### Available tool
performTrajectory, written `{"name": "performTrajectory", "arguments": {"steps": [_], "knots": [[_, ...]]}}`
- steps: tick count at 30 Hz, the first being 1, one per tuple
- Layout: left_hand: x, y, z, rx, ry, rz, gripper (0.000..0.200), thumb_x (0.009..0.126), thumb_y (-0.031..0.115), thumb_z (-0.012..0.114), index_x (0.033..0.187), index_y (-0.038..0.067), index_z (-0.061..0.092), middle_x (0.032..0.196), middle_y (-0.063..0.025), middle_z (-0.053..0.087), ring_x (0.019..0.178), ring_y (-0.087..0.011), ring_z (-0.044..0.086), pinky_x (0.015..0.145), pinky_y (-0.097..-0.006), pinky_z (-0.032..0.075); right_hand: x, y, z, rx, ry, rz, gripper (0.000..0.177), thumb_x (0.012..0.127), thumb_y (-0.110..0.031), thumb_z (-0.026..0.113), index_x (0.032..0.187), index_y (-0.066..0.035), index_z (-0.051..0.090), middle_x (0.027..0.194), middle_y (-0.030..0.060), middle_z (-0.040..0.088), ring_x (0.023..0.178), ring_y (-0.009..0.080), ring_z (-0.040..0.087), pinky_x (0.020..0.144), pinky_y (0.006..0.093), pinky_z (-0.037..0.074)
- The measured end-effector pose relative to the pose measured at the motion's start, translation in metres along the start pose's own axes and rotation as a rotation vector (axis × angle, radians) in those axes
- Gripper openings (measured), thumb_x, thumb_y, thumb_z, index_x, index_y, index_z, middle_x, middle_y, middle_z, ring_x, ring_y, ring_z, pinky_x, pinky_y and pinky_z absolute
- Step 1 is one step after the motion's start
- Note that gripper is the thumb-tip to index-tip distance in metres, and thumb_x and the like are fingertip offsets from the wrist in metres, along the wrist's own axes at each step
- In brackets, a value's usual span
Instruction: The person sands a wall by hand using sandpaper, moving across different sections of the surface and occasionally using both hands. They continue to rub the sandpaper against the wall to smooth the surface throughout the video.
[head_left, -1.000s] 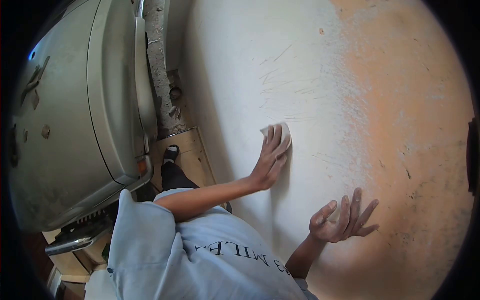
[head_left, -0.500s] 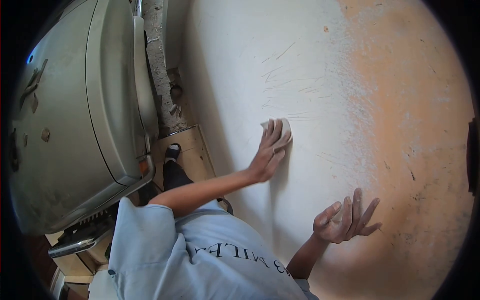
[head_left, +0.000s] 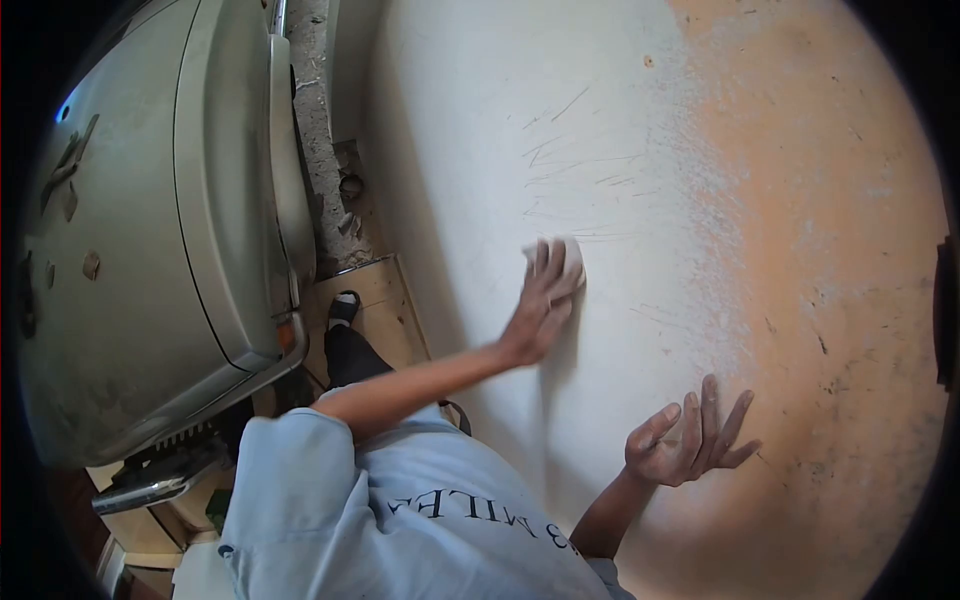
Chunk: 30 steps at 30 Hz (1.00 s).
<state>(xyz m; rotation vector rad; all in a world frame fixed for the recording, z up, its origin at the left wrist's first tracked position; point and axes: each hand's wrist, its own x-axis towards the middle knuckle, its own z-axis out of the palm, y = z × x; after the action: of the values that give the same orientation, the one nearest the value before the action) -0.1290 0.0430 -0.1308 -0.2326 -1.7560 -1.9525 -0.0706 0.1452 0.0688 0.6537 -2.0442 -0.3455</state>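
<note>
My left hand presses a pale, folded piece of sandpaper flat against the white part of the wall, fingers laid over it. Part of the sheet shows beyond the fingertips; the rest is hidden under the hand. Thin brown scratch lines mark the wall just above it. Lower right, my right hand is raised close to the wall with fingers spread and curving, holding nothing that shows. Pale dust coats its fingers. Beyond it the white coating gives way to a patchy orange surface.
At left stands a dusty vehicle with dry leaves on its panel and a chrome bar below. Rubble lies along the gap between vehicle and wall. My sandalled foot rests on a tan tiled floor.
The left hand and the sandpaper stay at nearly the same spot on the wall, the forearm slightly lower. The right hand's fingers have shifted a little left.
</note>
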Motion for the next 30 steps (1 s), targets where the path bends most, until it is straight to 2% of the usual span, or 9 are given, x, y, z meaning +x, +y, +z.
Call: {"name": "performTrajectory", "arguments": {"steps": [3,5,11,13,16,18,19,25,30], "knots": [[0.095,-0.032,-0.034,0.047,0.237,0.121,0.05,0.089,0.013,0.037,0.135,-0.004,0.025,0.146,-0.0194,0.007,0.134,-0.0371,-0.002,0.106,-0.048,-0.004,-0.001,0.002,0.0,0.019,0.003,-0.023,0.008,0.08,-0.013,0.048,0.086,-0.013,0.053,0.089,0.0063,0.067,0.11,0.0366,0.051,0.107,0.0507,0.007],[0.158,-0.005,-0.073,-0.312,0.244,-0.202,0.046,0.094,0.014,0.027,0.135,-0.006,0.021,0.146,-0.0176,0.005,0.135,-0.0329,-0.002,0.107,-0.0437,-0.002,-0.002,0.002,-0.001,0.023,0.004,-0.023,0.007,0.08,-0.013,0.048,0.085,-0.014,0.053,0.089,0.0059,0.067,0.108,0.0367,0.053,0.107,0.0506,0.007],[0.024,0.003,0.012,0.194,0.099,0.162,0.053,0.084,0.009,0.044,0.135,0.007,0.032,0.146,-0.0188,0.007,0.134,-0.0383,-0.002,0.106,-0.0504,0.0,-0.002,0.003,0.003,0.049,0.052,-0.013,0.007,0.08,-0.013,0.049,0.084,-0.013,0.054,0.085,0.0064,0.067,0.106,0.037,0.054,0.107,0.0504,0.008],[-0.01,0.034,0.02,0.038,-0.014,-0.055,0.053,0.08,0.007,0.045,0.133,0.006,0.036,0.146,-0.019,0.008,0.134,-0.0395,-0.003,0.105,-0.053,0.0,-0.001,0.003,0.001,0.064,0.044,-0.027,0.006,0.081,-0.014,0.049,0.084,-0.013,0.054,0.084,0.0068,0.067,0.105,0.037,0.054,0.107,0.0504,0.008],[0.04,0.01,0.004,0.149,0.1,0.146,0.054,0.082,0.008,0.042,0.135,0.004,0.033,0.146,-0.0179,0.005,0.135,-0.0371,-0.003,0.106,-0.0482,-0.002,-0.002,0.003,0.001,0.078,0.04,-0.018,0.007,0.081,-0.015,0.049,0.083,-0.014,0.055,0.085,0.0062,0.067,0.106,0.0357,0.054,0.107,0.0497,0.007],[0.102,0.03,-0.014,-0.128,0.256,-0.141,0.052,0.086,0.01,0.041,0.136,0.002,0.028,0.147,-0.0171,0.005,0.135,-0.0337,-0.006,0.107,-0.0462,-0.004,0.0,0.002,0.002,0.056,0.011,0.003,0.008,0.081,-0.016,0.05,0.083,-0.015,0.057,0.088,0.0051,0.067,0.108,0.0342,0.053,0.107,0.0491,0.006],[0.118,0.037,-0.015,-0.021,0.337,-0.018,0.05,0.086,0.009,0.04,0.135,0.001,0.029,0.146,-0.0173,0.006,0.135,-0.035,-0.002,0.107,-0.0464,-0.003,0.001,0.001,0.001,0.029,-0.019,0.018,0.008,0.081,-0.017,0.05,0.084,-0.016,0.058,0.09,0.0044,0.067,0.109,0.0334,0.052,0.107,0.0488,0.005],[-0.013,0.058,0.041,0.221,-0.087,0.142,0.056,0.073,0.017,0.056,0.128,0.011,0.045,0.145,-0.0201,0.014,0.134,-0.0413,0.004,0.104,-0.0564,0.002,0.004,-0.002,-0.005,-0.053,-0.191,0.052,0.014,0.081,-0.023,0.053,0.09,-0.021,0.062,0.105,-0.0004,0.063,0.117,0.0301,0.046,0.106,0.0504,0.0],[0.099,0.042,0.012,0.246,0.234,0.282,0.054,0.08,0.011,0.045,0.133,0.008,0.037,0.144,-0.0204,0.016,0.133,-0.0416,0.004,0.106,-0.052,0.003,0.0,-0.001,-0.012,-0.074,-0.339,0.058,0.018,0.08,-0.026,0.054,0.094,-0.025,0.064,0.115,-0.0036,0.059,0.122,0.0298,0.041,0.105,0.0525,-0.005]]}}
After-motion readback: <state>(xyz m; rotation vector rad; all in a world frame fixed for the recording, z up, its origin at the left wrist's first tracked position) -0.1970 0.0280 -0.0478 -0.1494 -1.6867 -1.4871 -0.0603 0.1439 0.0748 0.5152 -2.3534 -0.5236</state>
